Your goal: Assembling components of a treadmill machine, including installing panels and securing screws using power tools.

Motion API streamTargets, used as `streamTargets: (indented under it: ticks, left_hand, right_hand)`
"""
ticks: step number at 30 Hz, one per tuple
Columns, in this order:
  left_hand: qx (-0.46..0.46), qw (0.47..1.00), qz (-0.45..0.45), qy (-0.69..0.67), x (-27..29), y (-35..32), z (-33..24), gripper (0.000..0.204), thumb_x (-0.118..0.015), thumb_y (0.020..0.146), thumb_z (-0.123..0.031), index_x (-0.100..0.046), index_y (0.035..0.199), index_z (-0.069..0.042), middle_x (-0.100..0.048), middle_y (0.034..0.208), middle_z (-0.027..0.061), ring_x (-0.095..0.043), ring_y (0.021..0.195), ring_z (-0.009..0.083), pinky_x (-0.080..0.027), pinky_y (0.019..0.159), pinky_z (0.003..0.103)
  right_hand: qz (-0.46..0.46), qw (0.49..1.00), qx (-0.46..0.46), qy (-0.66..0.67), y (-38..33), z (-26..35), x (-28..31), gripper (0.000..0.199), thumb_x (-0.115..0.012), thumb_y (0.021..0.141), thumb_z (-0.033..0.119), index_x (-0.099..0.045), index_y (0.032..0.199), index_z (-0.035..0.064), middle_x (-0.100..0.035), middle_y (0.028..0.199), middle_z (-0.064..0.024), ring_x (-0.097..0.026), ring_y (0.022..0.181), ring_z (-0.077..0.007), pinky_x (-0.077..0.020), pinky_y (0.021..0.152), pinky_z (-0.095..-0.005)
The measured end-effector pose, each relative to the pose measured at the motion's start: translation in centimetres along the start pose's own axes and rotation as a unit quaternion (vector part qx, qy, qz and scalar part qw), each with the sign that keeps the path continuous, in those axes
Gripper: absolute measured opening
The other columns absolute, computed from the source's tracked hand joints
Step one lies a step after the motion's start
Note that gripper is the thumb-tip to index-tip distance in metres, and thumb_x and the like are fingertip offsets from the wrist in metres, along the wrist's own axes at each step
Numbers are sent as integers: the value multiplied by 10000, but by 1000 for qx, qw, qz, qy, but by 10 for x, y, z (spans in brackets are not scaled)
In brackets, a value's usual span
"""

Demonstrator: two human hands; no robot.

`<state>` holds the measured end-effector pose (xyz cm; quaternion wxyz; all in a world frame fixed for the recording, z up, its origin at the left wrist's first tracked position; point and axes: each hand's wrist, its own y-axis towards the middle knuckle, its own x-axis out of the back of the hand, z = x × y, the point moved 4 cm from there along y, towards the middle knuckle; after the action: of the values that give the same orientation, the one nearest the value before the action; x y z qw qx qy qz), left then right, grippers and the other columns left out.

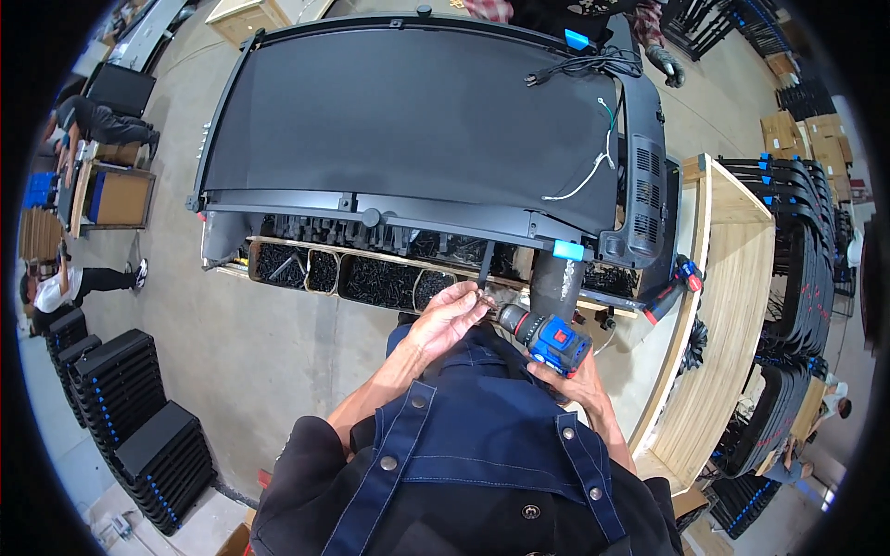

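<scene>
My right hand (582,382) grips a blue and black cordless drill (556,343) by its handle, with the chuck facing left. My left hand (445,322) is closed in a pinch just left of the chuck; what its fingertips hold is too small to make out. Both hands are below the near edge of a black treadmill deck (399,120), close to a dark padded roller (557,283) under its near right corner. A power cord (584,65) and a thin white and green wire (593,174) lie on the belt.
Trays of dark screws and bolts (375,281) sit on a shelf under the deck. A red and blue power tool (681,283) is at the right, beside a wooden crate (709,352). Black frames stack up far right. A co-worker's gloved hand (666,67) shows beyond the deck.
</scene>
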<state>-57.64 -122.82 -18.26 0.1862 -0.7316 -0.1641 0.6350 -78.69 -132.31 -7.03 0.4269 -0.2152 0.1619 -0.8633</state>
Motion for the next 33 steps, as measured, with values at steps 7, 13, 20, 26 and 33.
streamTargets:
  ticks: [7, 13, 20, 26, 33]
  left_hand:
    - [24, 999, 27, -24, -8, 13, 1, 170, -679, 936, -28, -662, 1106, -35, -691, 1070, 118, -685, 1058, 251, -589, 933, 329]
    - [28, 988, -5, 151, -33, 22, -13, 312, -738, 910, -77, -609, 1191, -43, -678, 1083, 93, -694, 1004, 228, -576, 925, 332]
    - [84, 995, 46, -9, -54, 54, 7, 494, -694, 941, -72, -488, 1387, -17, -633, 1184, 111, -648, 1114, 250, -517, 1040, 346]
    - [150, 980, 126, -34, -85, 73, 25, 327, -643, 997, -202, -583, 1243, 4, -646, 1165, 98, -658, 1084, 198, -563, 982, 309]
    - [187, 976, 75, -80, -74, 99, 27, 303, -640, 998, -248, -634, 1156, 9, -678, 1088, 107, -683, 1017, 208, -605, 887, 305]
  right_hand:
    - [-30, 998, -38, 31, -1, -3, 1, 348, -844, 763, 143, -689, 1040, 2, -724, 956, -75, -670, 864, -156, -546, 832, -322]
    - [-59, 998, 5, -13, -1, -2, 11, 331, -835, 762, 125, -689, 1028, -7, -734, 926, -72, -685, 825, -145, -555, 790, -302]
    - [-83, 994, -53, -53, 7, 24, 43, 371, -823, 734, 80, -672, 1067, 17, -714, 944, -73, -665, 841, -144, -543, 781, -323]
    - [-60, 968, -46, -238, 52, 73, 72, 402, -795, 764, 140, -649, 1114, 8, -714, 965, -149, -695, 884, -274, -543, 839, -372]
    - [-30, 931, -87, -353, 92, 102, 75, 374, -806, 748, 156, -653, 1055, 8, -716, 895, -167, -713, 828, -321, -560, 772, -398]
